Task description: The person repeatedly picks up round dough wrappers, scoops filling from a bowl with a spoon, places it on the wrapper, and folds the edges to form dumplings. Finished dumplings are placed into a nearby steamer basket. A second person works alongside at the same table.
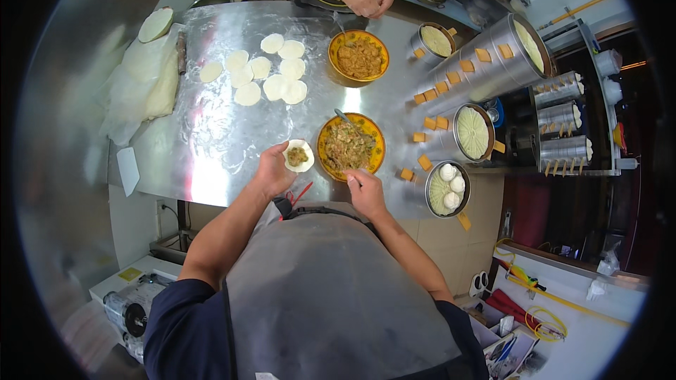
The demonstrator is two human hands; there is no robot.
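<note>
My left hand (275, 170) cups a round dough wrapper (309, 162), with a small heap of chopped filling (297, 156) in its middle. Just right of it stands a yellow patterned bowl (378, 164) of chopped filling with a metal spoon (341, 114) leaning in it. At that bowl's near rim, my right hand (365, 192) is curled around what looks like a slim utensil, mostly hidden by the fingers and filling. Several flat dough wrappers (261, 67) lie on the floured steel table (211, 121), some overlapping.
Opposite, a co-worker's hands (372, 4) meet above a second bowl of filling (359, 58). Metal steamers (478, 71) with wooden handles line the right side; one holds white buns (451, 200). At left lie plastic-covered dough (145, 76), a rolling pin (181, 53) and a white scraper (128, 170).
</note>
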